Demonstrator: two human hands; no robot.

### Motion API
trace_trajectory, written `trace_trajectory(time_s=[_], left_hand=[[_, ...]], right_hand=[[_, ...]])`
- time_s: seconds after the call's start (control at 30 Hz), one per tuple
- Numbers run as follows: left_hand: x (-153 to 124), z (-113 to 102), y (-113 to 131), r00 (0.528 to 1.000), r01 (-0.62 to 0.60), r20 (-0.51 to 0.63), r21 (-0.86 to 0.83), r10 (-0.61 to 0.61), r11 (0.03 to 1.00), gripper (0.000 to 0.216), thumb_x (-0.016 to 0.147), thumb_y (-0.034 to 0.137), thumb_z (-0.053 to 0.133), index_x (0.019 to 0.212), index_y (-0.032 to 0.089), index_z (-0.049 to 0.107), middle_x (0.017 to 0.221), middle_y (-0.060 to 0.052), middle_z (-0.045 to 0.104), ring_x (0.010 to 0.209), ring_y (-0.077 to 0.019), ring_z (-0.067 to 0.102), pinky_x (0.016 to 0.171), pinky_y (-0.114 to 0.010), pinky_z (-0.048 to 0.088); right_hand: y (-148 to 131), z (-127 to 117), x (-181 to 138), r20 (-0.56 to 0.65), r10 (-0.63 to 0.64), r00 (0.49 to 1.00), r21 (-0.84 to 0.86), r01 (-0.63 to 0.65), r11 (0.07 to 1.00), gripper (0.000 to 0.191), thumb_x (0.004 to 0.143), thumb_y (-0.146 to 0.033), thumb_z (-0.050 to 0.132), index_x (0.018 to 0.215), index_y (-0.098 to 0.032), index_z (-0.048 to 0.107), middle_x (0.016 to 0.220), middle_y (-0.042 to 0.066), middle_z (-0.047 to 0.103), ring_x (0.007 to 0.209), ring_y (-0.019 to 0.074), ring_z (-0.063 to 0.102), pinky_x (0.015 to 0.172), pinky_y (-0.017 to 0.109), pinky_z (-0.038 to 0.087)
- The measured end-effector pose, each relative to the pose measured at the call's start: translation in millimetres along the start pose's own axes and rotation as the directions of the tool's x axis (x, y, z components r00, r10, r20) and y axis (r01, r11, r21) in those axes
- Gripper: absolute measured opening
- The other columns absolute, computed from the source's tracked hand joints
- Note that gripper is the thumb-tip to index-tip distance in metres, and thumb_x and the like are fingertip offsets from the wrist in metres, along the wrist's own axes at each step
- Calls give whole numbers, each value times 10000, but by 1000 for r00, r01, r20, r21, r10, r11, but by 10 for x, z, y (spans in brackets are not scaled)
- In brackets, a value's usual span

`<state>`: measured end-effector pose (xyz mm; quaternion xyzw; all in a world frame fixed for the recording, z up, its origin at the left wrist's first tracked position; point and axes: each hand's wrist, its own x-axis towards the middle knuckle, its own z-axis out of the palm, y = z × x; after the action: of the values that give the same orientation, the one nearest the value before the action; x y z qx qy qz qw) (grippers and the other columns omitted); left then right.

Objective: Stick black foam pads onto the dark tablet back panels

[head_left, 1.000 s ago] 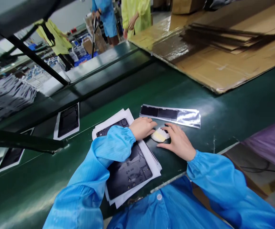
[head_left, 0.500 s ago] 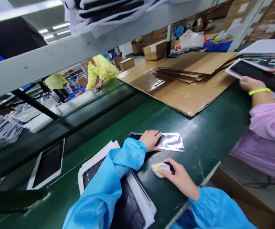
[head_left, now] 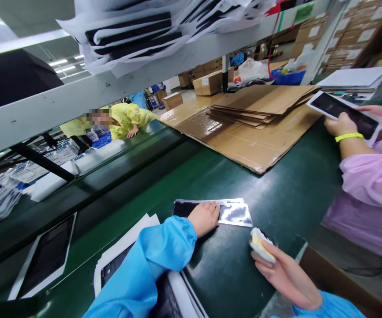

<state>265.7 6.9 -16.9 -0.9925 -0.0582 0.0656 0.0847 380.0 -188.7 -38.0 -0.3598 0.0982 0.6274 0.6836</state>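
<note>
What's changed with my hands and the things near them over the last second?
Your left hand moved from beside the stacked panels onto the shiny strip. Your right hand took hold of the white-and-yellow pad and carried it right, tilting it up. The strip and panels still lie on the table.

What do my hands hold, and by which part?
Your right hand holds a pad by its near side; your left hand rests on a strip, grip unclear.

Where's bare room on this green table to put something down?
The biggest patch of bare table lies between the shiny strip, the cardboard and the pink sleeve. Another is between the left hand, the panel stack and the right hand holding a pad. Crowded: lower left, where a blue sleeve crosses the stack.
</note>
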Motion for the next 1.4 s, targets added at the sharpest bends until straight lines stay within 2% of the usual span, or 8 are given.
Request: trace_trajectory(time_s=[0.23,0.4,0.53,0.73,0.9,1.07,1.17,1.4], left_hand=[[-97,-79,144,997,-70,-5,157,72,985,291,919,56,342,1107,25,562,1024,-216,670,814,-227,661,553,-298,502],[-101,-157,65,994,-84,-61,83,89,993,242,934,91,377,851,118,603,783,-93,679,710,-190,646,528,-284,463],[-101,-119,7,995,-80,-55,39,82,996,252,968,242,420,816,146,597,779,-62,681,694,-181,648,492,-274,430],[-172,-156,13,971,-104,-198,150,133,983,232,932,74,376,860,132,589,790,-74,665,678,-166,621,524,-280,440],[-245,-207,-11,953,-108,-262,171,150,979,293,958,87,318,897,146,598,883,-81,678,745,-150,627,578,-277,457],[-326,-188,-47,957,158,-251,43,-143,986,254,937,130,413,1147,146,556,982,-77,690,793,-171,640,608,-298,501],[-397,-209,-27,954,244,-165,-49,-249,969,212,917,170,486,1104,159,586,937,-58,698,793,-187,645,638,-313,520],[-509,-349,206,979,192,-58,-80,-197,978,176,935,174,478,1053,155,607,918,-51,695,801,-192,643,657,-315,523]], right_hand=[[-79,-6,-32,-41,17,999,47,-15,999,302,507,-230,884,775,-258,749,622,-28,619,437,62,467,348,163,448],[-85,-39,-47,-116,69,991,-49,-76,996,357,416,-288,920,739,-268,769,788,-4,743,731,184,684,592,223,610],[-69,-77,-41,-56,10,998,-187,-20,982,311,452,-360,901,720,-269,775,824,9,765,869,236,705,732,242,622],[-183,-11,-11,87,60,994,-247,-37,968,248,639,-349,798,857,-232,778,1148,66,710,1151,301,600,858,339,596],[-252,121,150,51,3,999,-267,11,964,188,628,-283,797,800,-212,773,885,53,769,911,256,708,767,297,612],[-144,228,344,143,-24,989,-323,70,944,247,633,-331,813,826,-186,761,878,51,766,882,233,705,814,290,586],[-74,284,413,190,-24,982,-364,93,927,272,627,-332,828,839,-181,749,876,47,764,879,231,699,873,338,558],[-97,376,480,335,-57,941,-471,219,854,351,620,-441,819,850,-186,744,832,54,753,862,241,684,879,393,523]])
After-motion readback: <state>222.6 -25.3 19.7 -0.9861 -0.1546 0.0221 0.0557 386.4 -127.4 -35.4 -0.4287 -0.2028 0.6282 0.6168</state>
